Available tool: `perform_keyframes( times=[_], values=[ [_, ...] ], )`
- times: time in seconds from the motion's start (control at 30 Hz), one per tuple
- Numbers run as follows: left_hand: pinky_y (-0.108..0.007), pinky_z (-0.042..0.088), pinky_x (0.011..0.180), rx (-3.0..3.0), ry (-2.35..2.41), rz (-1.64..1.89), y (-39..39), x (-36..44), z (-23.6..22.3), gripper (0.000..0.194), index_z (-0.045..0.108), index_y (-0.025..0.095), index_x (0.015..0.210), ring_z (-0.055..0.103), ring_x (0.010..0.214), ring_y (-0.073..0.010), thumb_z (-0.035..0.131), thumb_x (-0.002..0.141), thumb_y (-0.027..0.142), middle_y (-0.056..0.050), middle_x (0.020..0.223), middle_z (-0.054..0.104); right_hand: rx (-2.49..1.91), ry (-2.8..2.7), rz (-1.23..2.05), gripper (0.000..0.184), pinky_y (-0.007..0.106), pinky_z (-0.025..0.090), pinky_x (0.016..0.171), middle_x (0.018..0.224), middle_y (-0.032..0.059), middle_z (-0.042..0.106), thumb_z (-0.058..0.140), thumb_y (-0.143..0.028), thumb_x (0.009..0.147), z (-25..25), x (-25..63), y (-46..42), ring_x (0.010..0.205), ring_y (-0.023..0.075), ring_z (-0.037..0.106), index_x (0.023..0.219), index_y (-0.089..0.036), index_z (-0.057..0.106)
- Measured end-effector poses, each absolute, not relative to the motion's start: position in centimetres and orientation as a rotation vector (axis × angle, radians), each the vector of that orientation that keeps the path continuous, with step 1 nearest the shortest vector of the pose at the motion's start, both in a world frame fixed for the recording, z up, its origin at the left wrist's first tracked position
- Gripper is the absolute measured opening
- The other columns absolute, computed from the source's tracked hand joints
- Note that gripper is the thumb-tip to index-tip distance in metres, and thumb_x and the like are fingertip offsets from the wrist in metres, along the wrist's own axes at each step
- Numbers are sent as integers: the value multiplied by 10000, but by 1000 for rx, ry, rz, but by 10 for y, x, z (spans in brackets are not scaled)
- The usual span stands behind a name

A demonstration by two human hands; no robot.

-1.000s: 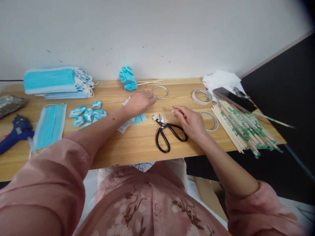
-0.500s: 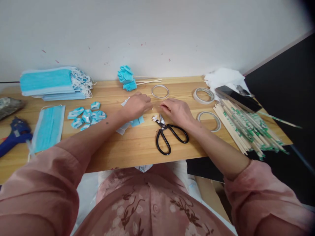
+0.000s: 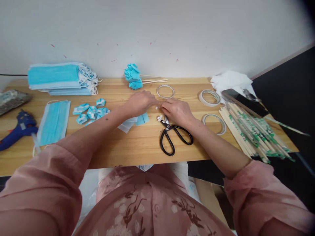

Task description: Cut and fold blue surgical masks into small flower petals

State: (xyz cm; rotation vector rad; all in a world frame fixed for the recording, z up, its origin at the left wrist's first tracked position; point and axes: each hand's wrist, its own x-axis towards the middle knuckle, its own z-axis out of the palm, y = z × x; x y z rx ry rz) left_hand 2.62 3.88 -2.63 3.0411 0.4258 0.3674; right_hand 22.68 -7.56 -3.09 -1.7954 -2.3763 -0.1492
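Observation:
My left hand (image 3: pixel 142 103) is closed in a pinch above the middle of the table, its fingertips angled toward my right hand (image 3: pixel 177 110). My right hand is pinched as well, just above the blades of black-handled scissors (image 3: pixel 167 127). A tiny white piece (image 3: pixel 157 108) shows by the fingertips. What either pinch holds is too small to make out. Several white scraps (image 3: pixel 159 117) lie at the blade tips. Cut blue and white pieces of mask fabric (image 3: pixel 142 119) lie below my left hand, partly covered by it.
Folded blue loops (image 3: pixel 92 112), a face mask (image 3: pixel 54 122), a mask stack (image 3: pixel 54 77) and a blue glue gun (image 3: pixel 21 128) are at left. Blue fabric flowers (image 3: pixel 132 73) lie at the back. Tape rolls (image 3: pixel 210 98), wrapped chopsticks (image 3: pixel 253 131) and a phone (image 3: pixel 243 101) sit at right.
The head view has turned slightly, so the table's things appear farther right. My fingertips are a little closer together, and the tiny white piece shows more clearly beside them.

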Motion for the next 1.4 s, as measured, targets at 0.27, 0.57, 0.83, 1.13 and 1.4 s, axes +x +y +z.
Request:
perform_keyframes(
  times=[0.27,0.57,0.83,1.13,1.4],
  values=[
    [-343,506,834,2789,504,808,-21,-15,3,316,752,179,1080,699,907,-202,439,1047,213,-74,965,778,-1875,-2325,0,293,332,362,675,1083,106,777,514,-249,1049,-23,226,-76,984,258,682,1075,-206,803],
    [-349,491,835,2869,64,369,-125,-9,-7,237,729,185,1035,657,973,-204,497,1057,224,-81,1092,765,-1827,-2295,132,257,334,456,808,1197,83,788,568,-265,1034,-18,228,-76,1107,266,698,1161,-237,790],
    [-362,478,815,2946,60,321,-130,-2,-28,166,703,176,1064,634,928,-217,541,1031,194,-65,1087,750,-1933,-2186,-106,252,336,351,656,1088,87,793,522,-241,1022,-27,220,-80,950,249,705,1057,-211,771],
    [-352,477,810,2931,81,317,-133,-2,-28,199,703,170,1086,637,934,-216,511,1034,182,-80,1093,750,-1911,-2289,-145,254,334,285,624,1050,98,792,530,-246,1025,-27,217,-77,932,247,689,1042,-204,780],
    [-361,477,801,2907,78,354,-132,-2,-29,196,707,154,1100,628,925,-216,526,1027,171,-87,1070,743,-1915,-2316,-61,286,329,366,660,1081,76,804,525,-284,1050,-19,216,-75,955,253,705,1062,-241,808]
  ],
)
